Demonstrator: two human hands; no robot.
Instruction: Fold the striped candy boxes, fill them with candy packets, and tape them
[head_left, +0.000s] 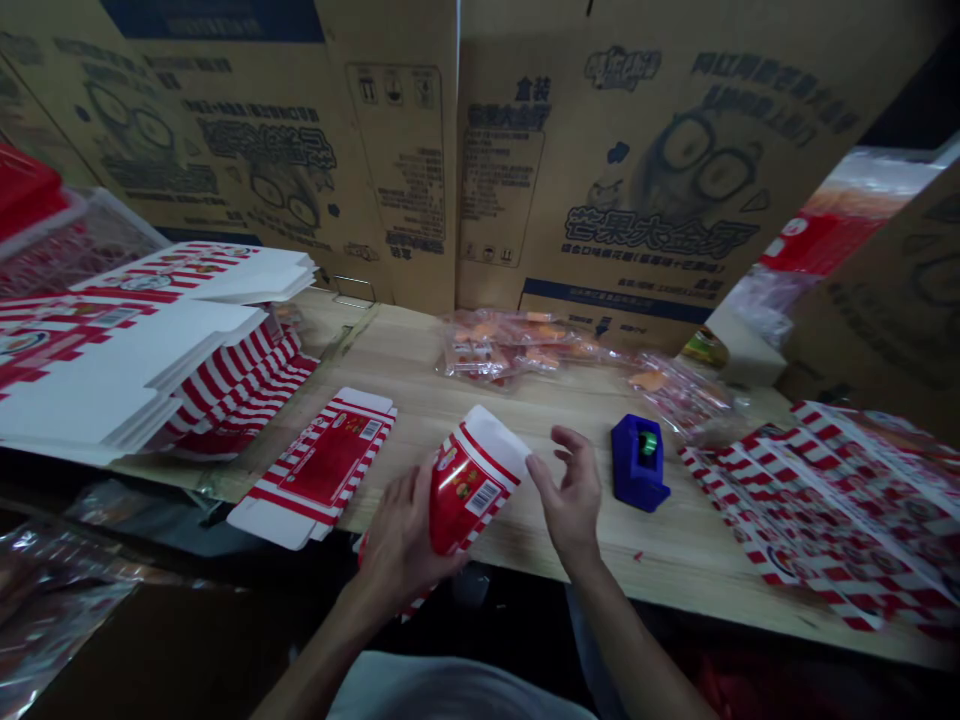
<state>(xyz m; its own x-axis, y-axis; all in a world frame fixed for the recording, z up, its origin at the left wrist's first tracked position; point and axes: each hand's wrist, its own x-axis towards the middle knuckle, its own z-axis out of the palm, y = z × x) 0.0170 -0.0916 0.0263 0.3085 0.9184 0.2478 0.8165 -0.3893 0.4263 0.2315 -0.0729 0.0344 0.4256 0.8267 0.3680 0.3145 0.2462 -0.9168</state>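
Note:
My left hand (401, 535) grips a red-and-white striped paper carton (469, 485) from below, holding it tilted above the near edge of the wooden table (420, 365). Its white flap points up and to the right. My right hand (570, 490) hovers just right of the carton with fingers apart and curled, a fingertip close to the flap; nothing is in it. A flat unfolded carton (319, 465) of the same print lies on the table left of my left hand.
A blue tape dispenser (637, 462) stands right of my right hand. Stacks of flat cartons (127, 350) fill the left, folded ones (832, 510) lie at the right. Clear snack packets (510, 345) lie behind. Large printed cardboard boxes (622, 150) wall off the back.

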